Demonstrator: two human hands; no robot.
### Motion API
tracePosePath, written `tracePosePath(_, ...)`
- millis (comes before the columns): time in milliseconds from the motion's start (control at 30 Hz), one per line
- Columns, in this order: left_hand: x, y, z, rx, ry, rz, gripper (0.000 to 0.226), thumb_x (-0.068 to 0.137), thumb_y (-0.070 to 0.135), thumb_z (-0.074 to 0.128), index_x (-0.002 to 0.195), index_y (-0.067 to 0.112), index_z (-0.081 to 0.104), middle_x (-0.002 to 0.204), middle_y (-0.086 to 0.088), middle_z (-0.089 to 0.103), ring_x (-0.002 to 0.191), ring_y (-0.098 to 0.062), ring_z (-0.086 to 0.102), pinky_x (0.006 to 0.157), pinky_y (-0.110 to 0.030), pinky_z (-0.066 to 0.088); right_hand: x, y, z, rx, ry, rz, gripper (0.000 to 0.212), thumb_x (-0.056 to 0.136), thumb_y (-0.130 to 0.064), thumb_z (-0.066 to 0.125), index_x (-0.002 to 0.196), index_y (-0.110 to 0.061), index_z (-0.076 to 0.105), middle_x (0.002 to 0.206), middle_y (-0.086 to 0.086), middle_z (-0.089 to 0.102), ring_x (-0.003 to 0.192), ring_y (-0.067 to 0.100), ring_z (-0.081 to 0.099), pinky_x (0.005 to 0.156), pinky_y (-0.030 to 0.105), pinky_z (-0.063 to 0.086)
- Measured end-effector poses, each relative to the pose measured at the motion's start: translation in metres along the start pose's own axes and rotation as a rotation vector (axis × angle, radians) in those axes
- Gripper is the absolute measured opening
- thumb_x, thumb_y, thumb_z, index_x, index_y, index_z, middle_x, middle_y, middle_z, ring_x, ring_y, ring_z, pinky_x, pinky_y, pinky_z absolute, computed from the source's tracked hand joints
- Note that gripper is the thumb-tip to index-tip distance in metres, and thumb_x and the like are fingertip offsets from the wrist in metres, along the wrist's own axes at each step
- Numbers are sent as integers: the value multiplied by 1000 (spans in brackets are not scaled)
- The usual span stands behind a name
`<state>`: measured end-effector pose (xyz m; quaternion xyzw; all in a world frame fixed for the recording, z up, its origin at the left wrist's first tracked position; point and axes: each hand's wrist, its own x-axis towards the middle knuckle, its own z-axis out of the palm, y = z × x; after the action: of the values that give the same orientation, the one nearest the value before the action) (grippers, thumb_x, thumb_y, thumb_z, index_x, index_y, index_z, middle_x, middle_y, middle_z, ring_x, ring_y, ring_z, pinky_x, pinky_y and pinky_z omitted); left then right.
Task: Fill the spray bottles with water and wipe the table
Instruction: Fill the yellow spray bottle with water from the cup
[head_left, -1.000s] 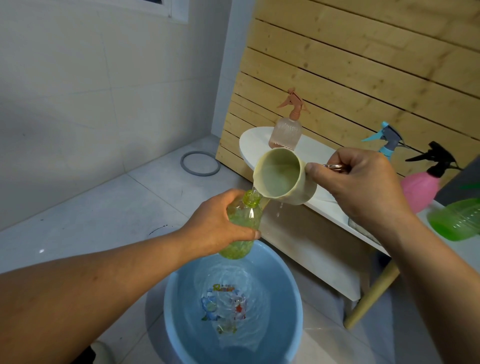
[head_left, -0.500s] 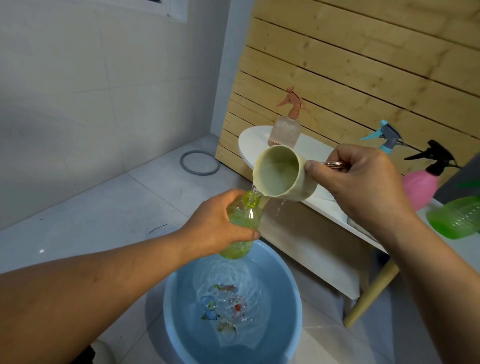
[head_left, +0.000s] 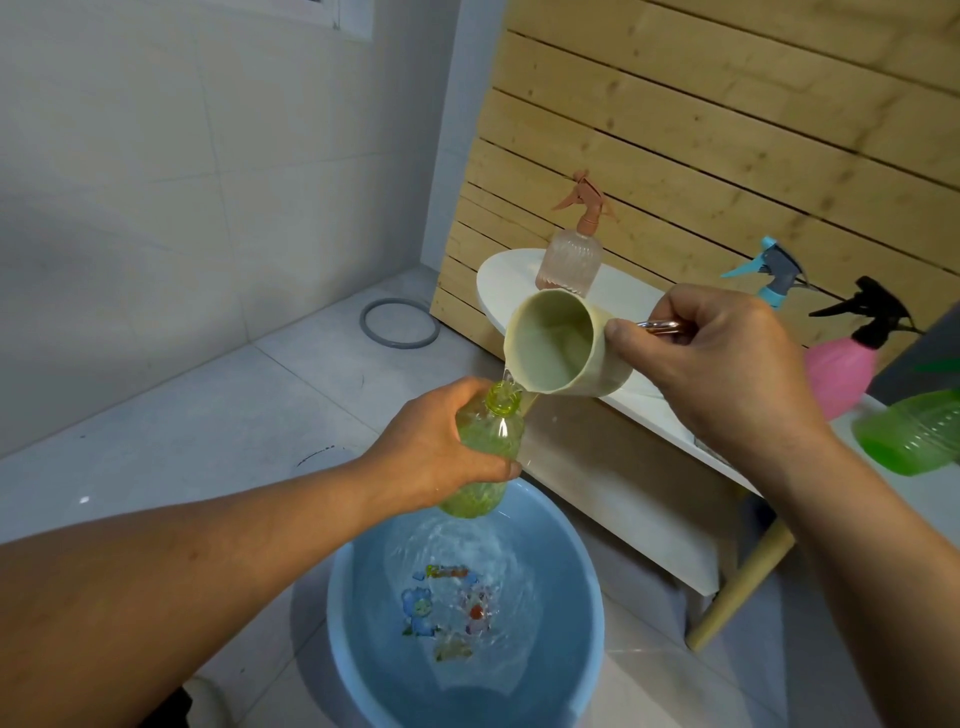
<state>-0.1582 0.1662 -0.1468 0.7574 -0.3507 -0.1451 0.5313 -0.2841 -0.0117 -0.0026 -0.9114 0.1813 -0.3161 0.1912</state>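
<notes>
Left hand (head_left: 441, 457) wrapped round thin, wet, likely slippery green plastic bottle (head_left: 485, 457), best gripped mid-body; right hand (head_left: 722, 374) gripping tilted cream plastic cup (head_left: 561, 345).

The wall (head_left: 182, 156) on the left is white with big square tiles, and a bit of a window frame (head_left: 348, 21) shows at the very top. The floor (head_left: 208, 415) is made of pale grey tiles, with a grey ring (head_left: 400, 323) lying flat on it close to the corner and a small dark scuff mark (head_left: 317, 456) nearer the middle. On the right stands a wall of light wooden planks (head_left: 727, 130) laid side by side with dark lines between them, and soft light fills the room.
</notes>
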Motion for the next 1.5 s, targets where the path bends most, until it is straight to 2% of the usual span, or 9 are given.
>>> tracePosePath(267, 0, -1, 1, 4, 0, 4, 68, 62, 45, 94, 119, 49, 57, 103, 28, 67, 95, 12, 63, 67, -4, 49, 0, -1, 0, -29, 3, -5, 41, 83, -48, 71, 60, -18, 55, 51, -4, 52, 52, 10, 45, 54, 29, 32)
tracePosePath(500, 1, -1, 1, 2, -7, 8, 69, 64, 43, 94, 122, 46, 58, 105, 25, 68, 95, 11, 63, 73, -11, 52, -3, -4, 0, -65, 13, -38, 41, 84, -47, 72, 61, -17, 55, 53, -4, 52, 55, 12, 46, 54, 31, 33)
tracePosePath(633, 0, -1, 1, -7, -13, 11, 68, 64, 42, 94, 122, 46, 59, 103, 29, 67, 95, 11, 64, 69, -8, 50, -4, -5, -1, -86, 14, -62, 40, 85, -45, 72, 62, -18, 55, 55, -6, 50, 55, 11, 44, 56, 32, 30)
tracePosePath(900, -1, 0, 0, -10, -11, 22, 67, 64, 41, 94, 120, 47, 58, 104, 32, 65, 96, 11, 63, 68, -5, 51, -6, -8, -1, -120, 22, -113, 40, 87, -47, 71, 62, -21, 52, 56, -11, 47, 57, 9, 43, 56, 32, 29)
tracePosePath(1200, 1, -2, 1, -1, -7, 15, 69, 64, 41, 95, 122, 45, 58, 103, 25, 68, 95, 11, 63, 68, -5, 51, -7, -9, -1, -171, 55, -162, 39, 86, -46, 70, 62, -23, 50, 57, -10, 46, 56, 7, 42, 54, 31, 26)
tracePosePath(1333, 1, -2, 1, 0, -5, 12, 69, 64, 41, 95, 121, 46, 58, 102, 28, 67, 94, 12, 63, 69, -4, 50, -7, -10, -1, -178, 66, -180, 40, 86, -46, 70, 62, -24, 46, 59, -9, 44, 56, 8, 42, 54, 32, 25)
tracePosePath(1500, 1, -1, 1, 12, -4, 12, 69, 64, 41, 95, 122, 46, 57, 105, 24, 68, 95, 11, 63, 74, -11, 52, -8, -12, 0, -213, 81, -216, 38, 86, -47, 69, 64, -26, 46, 61, -8, 45, 57, 14, 40, 52, 25, 26)
